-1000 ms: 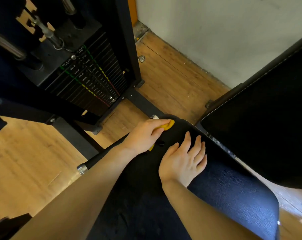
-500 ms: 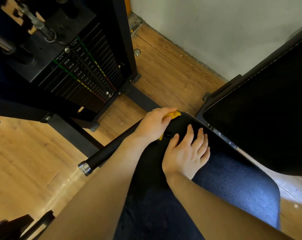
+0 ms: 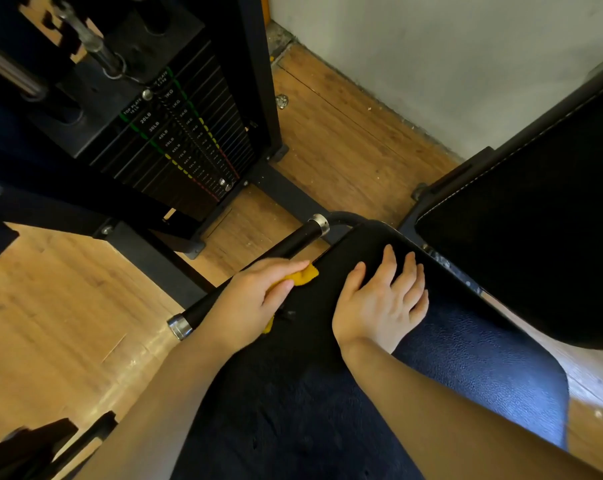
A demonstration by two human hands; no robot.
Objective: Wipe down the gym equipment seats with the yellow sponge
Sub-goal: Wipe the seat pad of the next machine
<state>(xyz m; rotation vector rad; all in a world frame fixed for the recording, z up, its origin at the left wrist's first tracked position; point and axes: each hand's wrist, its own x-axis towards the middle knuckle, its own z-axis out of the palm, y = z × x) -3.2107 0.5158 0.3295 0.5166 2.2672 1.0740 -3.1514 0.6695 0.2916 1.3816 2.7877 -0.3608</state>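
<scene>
One yellow sponge is gripped under the curled fingers of the left hand at the left edge of the one dark seat, on which the right hand is laid flat with fingers spread, below one black backrest and beside one weight stack.

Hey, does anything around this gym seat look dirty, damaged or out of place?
Pale crumbs and dust litter the wooden floor along the wall, and a small metal fitting lies loose there. The seat looks undamaged.

A gym: weight stack beside padded seat.
</scene>
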